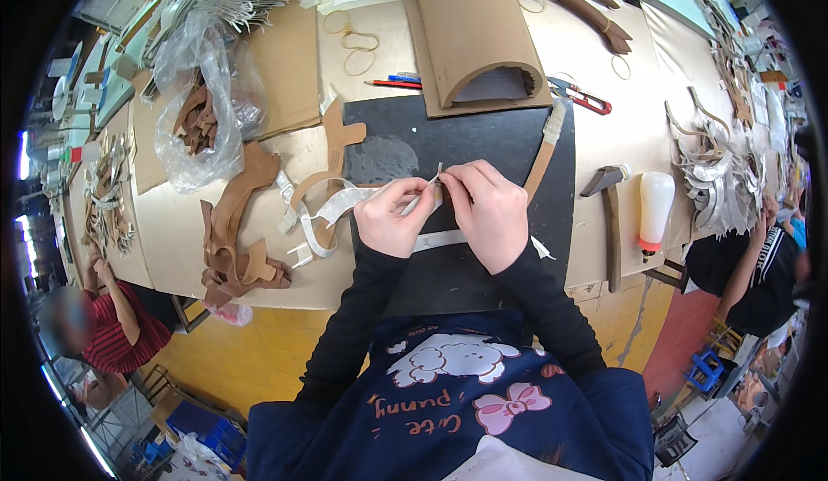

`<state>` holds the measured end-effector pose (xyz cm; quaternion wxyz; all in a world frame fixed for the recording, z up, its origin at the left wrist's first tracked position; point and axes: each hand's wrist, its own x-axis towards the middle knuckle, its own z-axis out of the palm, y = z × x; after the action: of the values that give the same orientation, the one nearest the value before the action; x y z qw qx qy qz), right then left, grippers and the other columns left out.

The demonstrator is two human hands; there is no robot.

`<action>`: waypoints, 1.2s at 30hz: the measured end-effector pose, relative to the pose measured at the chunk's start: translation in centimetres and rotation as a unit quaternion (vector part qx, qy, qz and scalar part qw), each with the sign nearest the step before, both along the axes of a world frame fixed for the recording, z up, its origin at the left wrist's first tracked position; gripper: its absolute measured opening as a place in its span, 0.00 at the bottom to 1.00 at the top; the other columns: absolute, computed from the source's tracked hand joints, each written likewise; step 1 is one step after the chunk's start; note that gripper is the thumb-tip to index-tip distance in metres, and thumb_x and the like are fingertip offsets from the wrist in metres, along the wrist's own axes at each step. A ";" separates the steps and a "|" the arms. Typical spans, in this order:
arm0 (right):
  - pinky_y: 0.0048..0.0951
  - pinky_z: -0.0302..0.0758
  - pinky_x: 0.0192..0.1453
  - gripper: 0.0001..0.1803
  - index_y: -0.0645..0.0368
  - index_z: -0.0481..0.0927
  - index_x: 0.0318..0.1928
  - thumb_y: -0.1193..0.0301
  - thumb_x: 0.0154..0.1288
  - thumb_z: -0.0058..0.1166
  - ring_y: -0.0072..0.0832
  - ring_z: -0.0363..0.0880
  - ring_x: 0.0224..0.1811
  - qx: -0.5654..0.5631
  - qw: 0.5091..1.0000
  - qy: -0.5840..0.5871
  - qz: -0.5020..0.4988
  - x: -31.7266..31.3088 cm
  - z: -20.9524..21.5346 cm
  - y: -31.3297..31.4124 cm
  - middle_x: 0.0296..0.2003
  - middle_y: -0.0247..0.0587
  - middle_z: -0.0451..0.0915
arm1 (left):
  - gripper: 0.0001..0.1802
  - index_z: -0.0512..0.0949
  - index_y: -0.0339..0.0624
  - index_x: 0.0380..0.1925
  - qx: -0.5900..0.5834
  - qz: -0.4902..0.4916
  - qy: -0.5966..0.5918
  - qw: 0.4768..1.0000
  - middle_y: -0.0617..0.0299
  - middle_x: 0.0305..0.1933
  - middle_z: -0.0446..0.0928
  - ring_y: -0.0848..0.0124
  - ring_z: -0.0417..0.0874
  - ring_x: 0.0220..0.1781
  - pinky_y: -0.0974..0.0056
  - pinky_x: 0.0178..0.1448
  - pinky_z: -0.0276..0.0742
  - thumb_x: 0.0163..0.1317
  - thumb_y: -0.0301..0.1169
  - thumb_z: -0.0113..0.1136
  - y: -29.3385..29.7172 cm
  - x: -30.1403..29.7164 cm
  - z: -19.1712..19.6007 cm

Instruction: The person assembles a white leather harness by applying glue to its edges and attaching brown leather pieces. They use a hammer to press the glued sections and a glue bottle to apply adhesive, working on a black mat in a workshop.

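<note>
The left hand (pixel 392 218) and the right hand (pixel 487 213) both pinch a thin white strip (pixel 424 194) with closed fingers, above the black mat (pixel 483 140). A hammer (pixel 609 222) and a white glue bottle (pixel 655 209) lie on the surface (pixel 595 93), to the right.

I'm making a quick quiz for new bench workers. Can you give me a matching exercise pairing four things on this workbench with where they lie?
Things:
1. hammer
2. plastic bag
3. white bottle
4. red and blue pencils

Places:
A. far left of the bench, holding brown pieces
B. right of the black mat
C. behind the black mat, beside the curved board
D. far right, past the hammer

Pairs: 1-B, 2-A, 3-D, 4-C
</note>
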<state>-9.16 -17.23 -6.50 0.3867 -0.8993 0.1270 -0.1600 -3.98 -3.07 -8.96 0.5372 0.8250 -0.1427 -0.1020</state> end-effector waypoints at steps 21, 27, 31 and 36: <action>0.33 0.77 0.36 0.04 0.66 0.83 0.38 0.77 0.65 0.61 0.42 0.83 0.32 -0.009 0.999 0.017 -0.041 -0.9 -2.0 -3.2 0.31 0.47 0.82 | 0.08 0.83 0.28 0.42 -0.202 0.073 0.277 0.937 0.56 0.39 0.86 0.77 0.86 0.38 0.74 0.45 0.80 0.65 0.21 0.67 2.6 1.5 -1.8; 0.40 0.78 0.39 0.05 0.63 0.82 0.38 0.74 0.66 0.60 0.47 0.83 0.35 0.012 0.999 0.026 -0.040 -1.0 -2.5 -3.4 0.33 0.47 0.82 | 0.08 0.83 0.28 0.42 -0.248 0.082 0.308 0.915 0.57 0.38 0.86 0.77 0.86 0.37 0.73 0.44 0.80 0.65 0.22 0.66 2.9 1.6 -2.4; 0.38 0.78 0.39 0.07 0.63 0.82 0.42 0.75 0.66 0.61 0.45 0.82 0.33 0.033 0.997 0.066 -0.033 -0.7 -1.6 -3.8 0.33 0.47 0.81 | 0.08 0.82 0.29 0.43 -0.236 0.073 0.310 0.918 0.57 0.40 0.86 0.77 0.86 0.39 0.73 0.46 0.80 0.66 0.22 0.66 2.9 1.8 -2.6; 0.32 0.80 0.42 0.17 0.65 0.78 0.53 0.74 0.65 0.64 0.34 0.83 0.34 0.037 0.999 -0.006 -0.032 -1.3 1.8 -3.9 0.39 0.45 0.81 | 0.10 0.81 0.31 0.44 -0.231 0.004 0.285 0.930 0.56 0.46 0.85 0.75 0.85 0.48 0.72 0.54 0.78 0.69 0.28 0.66 2.3 1.7 -1.6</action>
<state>-10.48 -21.09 -4.69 0.4149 -0.8791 0.1592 -0.1725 -2.26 -0.81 -10.55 0.7311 0.6153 0.0001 -0.2949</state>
